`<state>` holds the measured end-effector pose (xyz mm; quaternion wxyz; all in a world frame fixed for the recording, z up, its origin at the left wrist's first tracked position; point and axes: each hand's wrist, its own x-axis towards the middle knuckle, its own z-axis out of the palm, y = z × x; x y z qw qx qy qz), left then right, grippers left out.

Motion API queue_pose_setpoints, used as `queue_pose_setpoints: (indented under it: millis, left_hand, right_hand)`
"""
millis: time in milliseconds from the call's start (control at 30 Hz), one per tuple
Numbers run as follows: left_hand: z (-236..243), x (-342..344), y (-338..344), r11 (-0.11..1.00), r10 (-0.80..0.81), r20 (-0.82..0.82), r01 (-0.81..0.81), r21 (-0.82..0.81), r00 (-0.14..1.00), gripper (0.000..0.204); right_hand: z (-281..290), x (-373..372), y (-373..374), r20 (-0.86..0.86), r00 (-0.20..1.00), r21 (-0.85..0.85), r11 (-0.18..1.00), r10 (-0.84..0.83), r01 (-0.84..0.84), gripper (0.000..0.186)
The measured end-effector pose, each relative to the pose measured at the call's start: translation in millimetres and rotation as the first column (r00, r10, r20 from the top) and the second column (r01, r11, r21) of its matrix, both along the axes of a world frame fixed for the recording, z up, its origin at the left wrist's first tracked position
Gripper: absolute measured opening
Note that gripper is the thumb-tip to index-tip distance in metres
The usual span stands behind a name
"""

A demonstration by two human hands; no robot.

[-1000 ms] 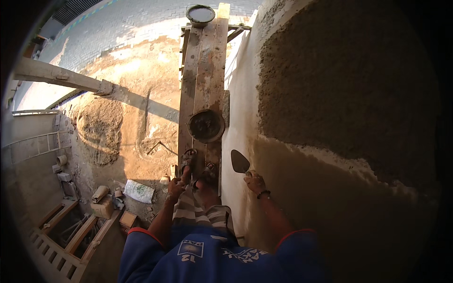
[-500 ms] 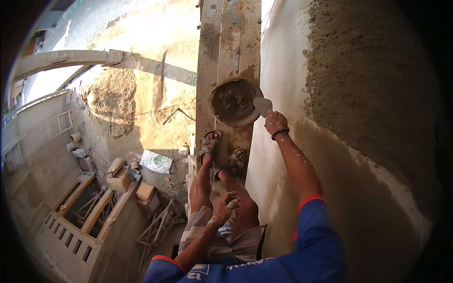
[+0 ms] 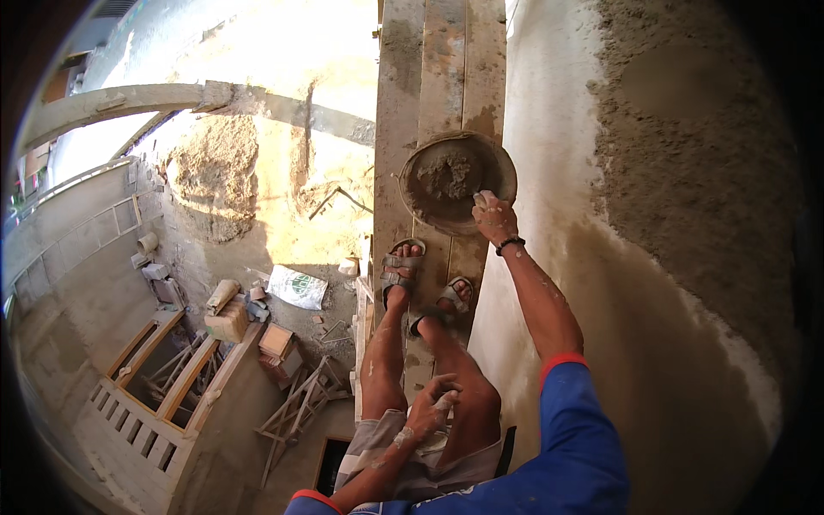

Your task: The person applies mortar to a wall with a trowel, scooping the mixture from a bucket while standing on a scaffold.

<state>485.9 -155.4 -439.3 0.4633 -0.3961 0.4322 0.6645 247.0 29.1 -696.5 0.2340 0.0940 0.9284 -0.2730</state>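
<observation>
A round, shallow basin (image 3: 412, 202) holds wet grey mortar (image 3: 451, 174), heaped in the middle. It rests on the wooden planks (image 3: 399, 86) in front of my feet. My right hand (image 3: 496, 218) is closed at the basin's near right side, gripping the trowel; its blade is now hidden in the basin. Mortar specks dot that forearm, and a dark band circles the wrist. My left hand (image 3: 432, 406), smeared with pale mortar, hangs by my right knee. Its fingers are loosely bent and apart, with nothing visible in them.
Close on my right rises a wall (image 3: 549, 172), partly smooth and partly rough with darker mortar (image 3: 687, 163). The planks are narrow, with a drop on the left. Below lie a sand pile (image 3: 215, 176), a white sack (image 3: 297, 287), a wooden trestle (image 3: 300, 403) and beams.
My right hand has dipped the trowel from beside the basin's rim into it, and the blade has gone out of sight. My left hand stays near my knee. The view has shifted slightly.
</observation>
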Motion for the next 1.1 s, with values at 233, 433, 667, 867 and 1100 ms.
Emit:
queue_pose_setpoints:
  millis: [233, 433, 667, 867, 1100]
  left_hand:
    - [-5.3, -4.5, -4.3, 0.999, 0.035, 0.004, -0.035, 0.009, 0.999, 0.04]
    - [-8.8, -14.3, -8.6, 0.998, 0.048, -0.058, -0.046, 0.03, 0.997, 0.039]
    - [35.0, -22.3, -3.6, 0.989, -0.095, -0.406, 0.041, -0.139, 0.909, 0.031]
    - [179.6, -85.9, -9.3, 0.692, -0.72, -0.613, 0.264, -0.672, 0.325, 0.032]
    - [133.6, -158.0, 6.6, 0.868, -0.492, -0.661, 0.372, -0.328, 0.567, 0.031]
  right_hand:
    - [-0.8, 53.5, 20.5, -0.022, 0.994, -0.003, 0.995, -0.103, 0.103, 0.039]
    - [35.6, 43.1, 32.0, -0.074, 0.99, -0.046, 0.992, -0.12, 0.117, 0.037]
    - [240.6, 56.2, 66.5, -0.097, 0.976, -0.187, 0.967, -0.193, 0.172, 0.046]
    - [595.9, 31.7, 138.1, -0.286, 0.958, -0.16, 0.987, -0.029, -0.018, 0.044]
    - [971.2, 76.8, 174.4, -0.601, 0.771, 0.149, 0.977, 0.211, -0.151, 0.036]
